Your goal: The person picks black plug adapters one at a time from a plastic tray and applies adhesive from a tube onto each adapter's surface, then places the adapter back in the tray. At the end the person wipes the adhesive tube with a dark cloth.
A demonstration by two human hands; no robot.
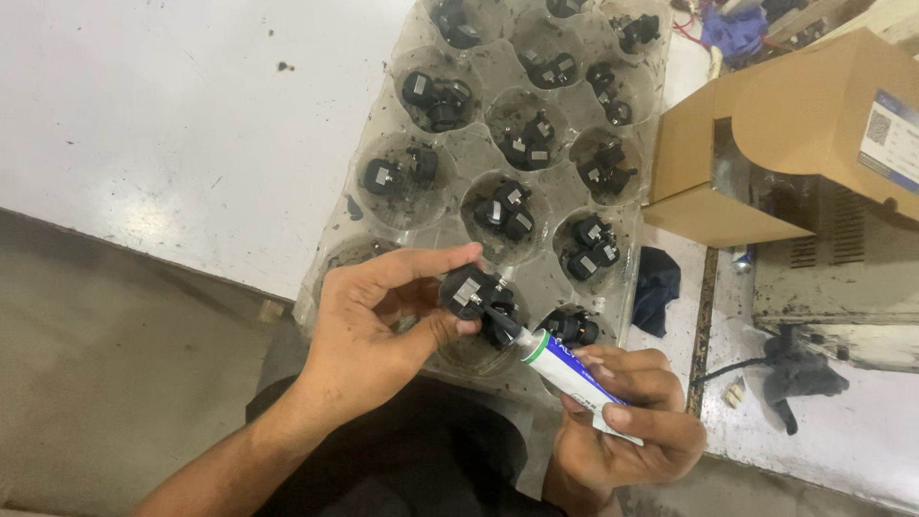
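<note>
A white worktable (144, 115) fills the far left, with a cardboard box (795, 124) at the right, cut off by the frame edge. Between them lies a clear plastic cup tray (378, 124), its wells holding small black parts that are hard to tell apart. Near the tray's near end, the left hand (369, 325) pinches one black part (469, 292) between thumb and forefinger. The right hand (622, 412) is closed around a white-and-blue tube (565, 369), whose dark nozzle seems to touch that part.
</note>
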